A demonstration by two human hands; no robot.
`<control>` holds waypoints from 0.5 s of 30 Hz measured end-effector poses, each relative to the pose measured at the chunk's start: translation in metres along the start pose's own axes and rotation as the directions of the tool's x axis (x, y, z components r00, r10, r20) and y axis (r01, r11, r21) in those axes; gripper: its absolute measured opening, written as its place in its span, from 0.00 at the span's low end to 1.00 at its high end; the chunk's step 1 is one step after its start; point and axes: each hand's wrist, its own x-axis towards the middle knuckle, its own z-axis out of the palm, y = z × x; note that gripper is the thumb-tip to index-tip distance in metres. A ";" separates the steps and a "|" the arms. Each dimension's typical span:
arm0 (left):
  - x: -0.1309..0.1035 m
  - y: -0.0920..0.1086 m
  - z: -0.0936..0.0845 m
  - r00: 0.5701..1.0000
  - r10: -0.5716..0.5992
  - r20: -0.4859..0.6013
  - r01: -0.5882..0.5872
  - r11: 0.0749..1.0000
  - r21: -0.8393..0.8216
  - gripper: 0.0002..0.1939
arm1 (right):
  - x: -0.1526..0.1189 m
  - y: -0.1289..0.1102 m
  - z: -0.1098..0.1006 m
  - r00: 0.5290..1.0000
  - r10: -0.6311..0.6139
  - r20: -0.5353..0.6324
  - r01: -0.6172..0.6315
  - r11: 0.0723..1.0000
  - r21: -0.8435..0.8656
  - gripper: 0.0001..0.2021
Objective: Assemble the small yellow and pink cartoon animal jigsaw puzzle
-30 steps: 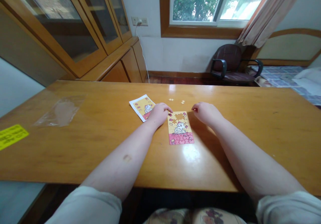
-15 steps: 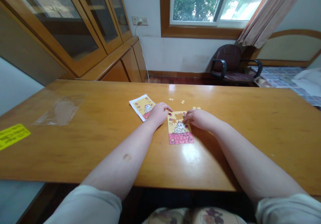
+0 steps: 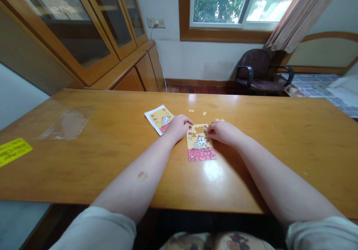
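Observation:
A partly assembled jigsaw puzzle (image 3: 201, 153), yellow above and pink below with a white cartoon animal, lies flat on the table. Gaps show in its upper half. My left hand (image 3: 179, 127) is at its upper left edge, fingers curled and tips pressed on the corner. At the right edge, my right hand (image 3: 223, 132) has its thumb and fingers pinched together; whatever is between them is hidden. Beyond the puzzle lie loose puzzle pieces (image 3: 204, 113), some close behind my right hand. A white-bordered picture card (image 3: 157, 118) with a matching design lies partly under my left hand.
On the left of the wooden table (image 3: 112, 149) are a clear plastic bag (image 3: 69, 123) and a yellow label (image 3: 15, 152). A glass-door cabinet (image 3: 112, 56) stands behind at left. An office chair (image 3: 256, 71) and a bed (image 3: 316, 89) are beyond the far edge.
My right hand's fingertips have drawn slightly right, toward the puzzle's edge, still pinched. My left hand stays at the upper left corner.

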 end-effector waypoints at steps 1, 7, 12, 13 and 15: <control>0.000 0.000 0.000 1.000 0.006 0.005 -0.006 1.000 0.015 0.16 | 0.000 0.000 -0.001 1.000 0.006 -0.015 -0.006 1.000 0.003 0.08; -0.002 0.004 -0.003 1.000 0.011 0.019 -0.013 0.992 0.128 0.15 | -0.002 0.003 -0.003 0.999 -0.047 -0.019 0.048 0.997 0.062 0.09; -0.003 0.006 -0.004 0.999 -0.022 0.044 0.013 0.981 0.191 0.12 | -0.001 -0.001 0.004 0.997 -0.081 -0.005 0.081 0.991 0.103 0.08; -0.003 0.006 -0.004 0.999 -0.027 0.048 0.017 0.980 0.198 0.12 | -0.001 -0.004 0.005 0.997 -0.079 -0.006 0.080 0.990 0.112 0.08; -0.003 0.006 -0.004 0.998 -0.034 0.052 0.022 0.978 0.210 0.12 | 0.000 -0.010 0.007 0.998 -0.056 -0.016 0.058 0.991 0.117 0.08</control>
